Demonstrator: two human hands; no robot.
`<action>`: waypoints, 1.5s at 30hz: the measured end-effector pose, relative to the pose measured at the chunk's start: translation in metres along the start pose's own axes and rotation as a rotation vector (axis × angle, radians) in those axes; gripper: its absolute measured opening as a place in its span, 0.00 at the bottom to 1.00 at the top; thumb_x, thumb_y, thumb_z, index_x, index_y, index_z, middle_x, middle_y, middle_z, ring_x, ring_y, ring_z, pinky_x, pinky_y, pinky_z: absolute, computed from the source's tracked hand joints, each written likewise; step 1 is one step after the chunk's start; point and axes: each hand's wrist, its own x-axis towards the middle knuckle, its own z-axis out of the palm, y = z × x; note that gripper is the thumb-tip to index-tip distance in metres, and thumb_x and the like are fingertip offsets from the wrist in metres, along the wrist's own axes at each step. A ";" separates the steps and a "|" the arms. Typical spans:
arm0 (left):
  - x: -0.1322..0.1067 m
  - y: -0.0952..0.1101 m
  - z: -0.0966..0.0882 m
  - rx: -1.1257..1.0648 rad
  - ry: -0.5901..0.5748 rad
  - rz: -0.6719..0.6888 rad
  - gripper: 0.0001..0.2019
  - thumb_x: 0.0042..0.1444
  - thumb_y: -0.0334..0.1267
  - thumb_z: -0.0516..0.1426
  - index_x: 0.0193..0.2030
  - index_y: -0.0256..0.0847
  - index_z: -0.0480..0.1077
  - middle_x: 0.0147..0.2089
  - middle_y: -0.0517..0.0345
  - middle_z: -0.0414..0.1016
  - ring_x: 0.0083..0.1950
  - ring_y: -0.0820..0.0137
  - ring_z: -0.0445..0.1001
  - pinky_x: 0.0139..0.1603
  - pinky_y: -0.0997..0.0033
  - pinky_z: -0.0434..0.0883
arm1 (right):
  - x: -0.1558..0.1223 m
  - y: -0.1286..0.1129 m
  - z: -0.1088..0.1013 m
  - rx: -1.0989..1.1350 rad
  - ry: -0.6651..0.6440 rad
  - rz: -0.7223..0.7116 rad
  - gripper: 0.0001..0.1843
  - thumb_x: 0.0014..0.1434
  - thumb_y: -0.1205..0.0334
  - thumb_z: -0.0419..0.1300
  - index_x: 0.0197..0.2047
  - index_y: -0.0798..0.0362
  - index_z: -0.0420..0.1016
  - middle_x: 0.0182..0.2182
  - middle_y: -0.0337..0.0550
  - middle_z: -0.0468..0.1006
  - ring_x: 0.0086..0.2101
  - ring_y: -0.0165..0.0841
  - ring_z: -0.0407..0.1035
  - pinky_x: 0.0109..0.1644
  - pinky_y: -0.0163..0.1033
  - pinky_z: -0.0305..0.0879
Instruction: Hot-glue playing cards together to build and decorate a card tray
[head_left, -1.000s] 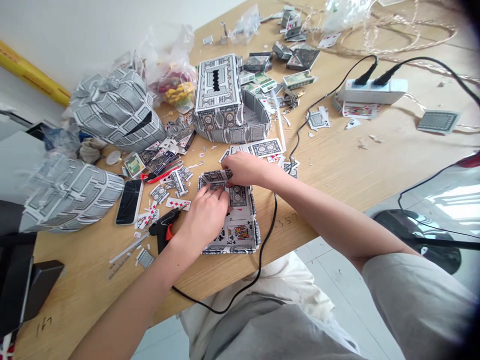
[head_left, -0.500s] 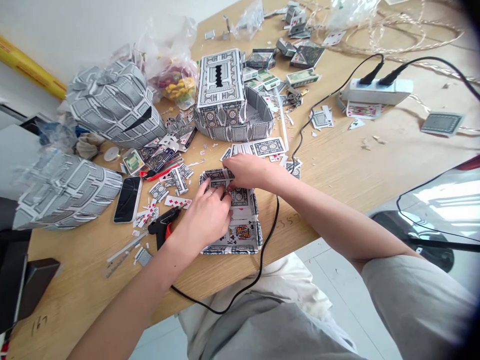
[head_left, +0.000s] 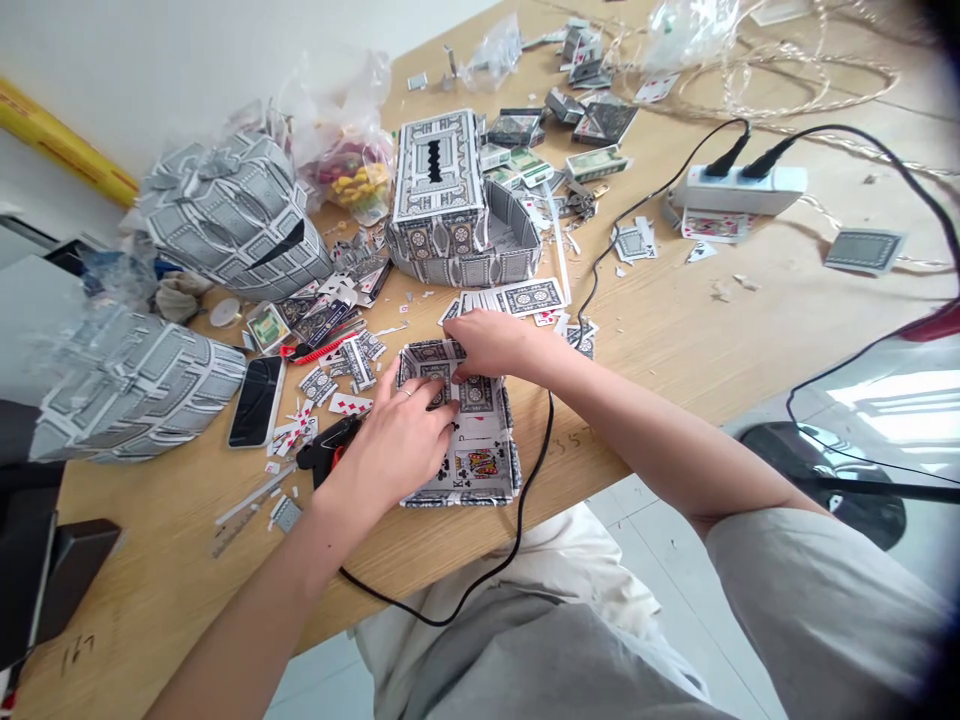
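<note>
One glue gun (head_left: pixel 324 455), part-hidden; one box (head_left: pixel 480 468), near bench edge (head_left: pixel 581 468): left hand (head_left: pixel 405 432) inside, fingers spread; right hand (head_left: pixel 489 345) apparently pinching far wall (head_left: pixel 424 352).

And here's the shallow, open-topped rectangular box of grey-and-white patterned playing cards (head_left: pixel 514 455), sitting flat on the pale wooden tabletop (head_left: pixel 660 320), close to its near edge! Low walls stand all round, the rim a touch uneven. Inside, dark ornate card backs (head_left: pixel 475 394) line the far end; nearer, it's white faces up, a colourful king of clubs (head_left: pixel 478 466) showing by the near wall. The left side's partly hidden.
</note>
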 end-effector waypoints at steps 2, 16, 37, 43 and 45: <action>-0.002 0.001 -0.001 0.010 0.000 -0.010 0.15 0.73 0.37 0.55 0.56 0.45 0.82 0.62 0.47 0.81 0.69 0.51 0.74 0.83 0.27 0.47 | 0.000 -0.001 -0.001 -0.001 -0.005 0.002 0.27 0.61 0.56 0.75 0.59 0.61 0.79 0.55 0.61 0.84 0.53 0.49 0.78 0.47 0.44 0.68; -0.037 0.004 -0.020 -0.176 0.234 -0.167 0.15 0.76 0.40 0.53 0.59 0.45 0.80 0.66 0.49 0.81 0.69 0.58 0.76 0.79 0.43 0.60 | 0.004 0.003 0.003 0.022 0.008 0.003 0.30 0.58 0.53 0.77 0.58 0.60 0.80 0.55 0.60 0.84 0.54 0.50 0.79 0.47 0.44 0.70; -0.145 -0.007 0.019 -0.490 0.318 -1.316 0.20 0.61 0.59 0.61 0.33 0.44 0.77 0.31 0.55 0.82 0.36 0.59 0.79 0.38 0.63 0.70 | 0.000 0.000 -0.002 0.028 -0.010 0.003 0.30 0.60 0.54 0.75 0.60 0.61 0.79 0.56 0.60 0.84 0.56 0.50 0.78 0.48 0.44 0.70; -0.143 -0.006 0.008 -1.279 0.848 -1.213 0.21 0.56 0.58 0.67 0.39 0.40 0.76 0.43 0.51 0.87 0.37 0.63 0.84 0.38 0.65 0.82 | 0.001 0.002 0.000 0.019 0.010 -0.005 0.31 0.59 0.53 0.75 0.61 0.60 0.79 0.56 0.61 0.83 0.55 0.51 0.78 0.48 0.45 0.71; -0.140 -0.008 0.003 -1.510 0.800 -1.179 0.23 0.48 0.58 0.72 0.37 0.40 0.76 0.45 0.51 0.87 0.36 0.65 0.84 0.37 0.67 0.83 | 0.001 0.002 0.000 0.021 0.007 -0.005 0.31 0.59 0.54 0.75 0.61 0.61 0.79 0.56 0.61 0.84 0.56 0.52 0.78 0.48 0.45 0.71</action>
